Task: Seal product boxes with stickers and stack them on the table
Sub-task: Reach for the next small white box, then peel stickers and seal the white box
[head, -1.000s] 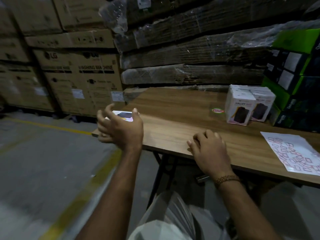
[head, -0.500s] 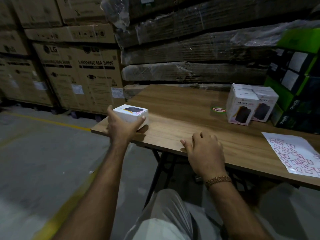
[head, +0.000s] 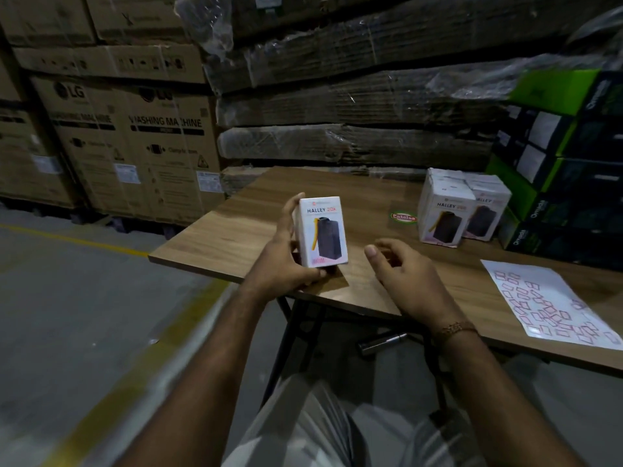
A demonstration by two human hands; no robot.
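Against half a second ago, the white product box [head: 323, 230] has been turned from lying flat under the left hand [head: 286, 261] to standing upright with its printed front toward the camera, held above the near left corner of the wooden surface [head: 364, 288]. The right hand [head: 401, 274] has lifted off the near edge of the surface and now hovers just right of the box, not touching it.

Far left, the stacked brown cartons [head: 135, 146] read "LG" and "WASHING MACHINE". Behind the surface lie plastic-wrapped flat cardboard bundles [head: 354, 106]. At the far right stand green and black boxes [head: 566, 156] with writing too blurred to read surely.

On the far right part of the surface stand two more white boxes [head: 462, 210], touching side by side, the nearer one marked "HALLEY". At the near right lies a white sticker sheet [head: 546, 301] covered in small red outlined stickers. Just left of the two boxes, an oval green and red label [head: 403, 217] stuck to the surface seems to read "Patelsa".

The held box reads "HALLEY 20K" above a picture of a dark device with a yellow strap. The left grip is closed round it, fingers along its left side and thumb under its lower edge. The right hand holds nothing, its fingers loosely curled.
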